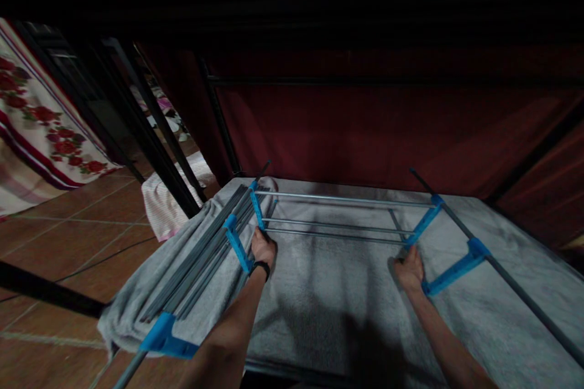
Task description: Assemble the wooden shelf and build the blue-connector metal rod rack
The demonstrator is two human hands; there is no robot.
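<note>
My left hand [263,249], with a dark band on its wrist, is closed at the lower end of a blue plastic bracket [257,208]. My right hand [410,268] grips the lower end of the opposite blue bracket [425,223]. Several thin metal rods [340,199] run across between these two brackets. A long grey pole [520,293] passes through the right bracket and through another blue bracket [456,267] nearer to me. On the left side are a second blue bracket [238,247] and a third [168,336] close to the front.
A bundle of loose grey poles [194,258] lies left of my left arm on the grey blanket [328,292]. Dark metal bed posts [150,146] stand at the left. Behind hangs a dark red curtain [347,134]. A striped cloth [157,206] lies over the tiled floor [91,243].
</note>
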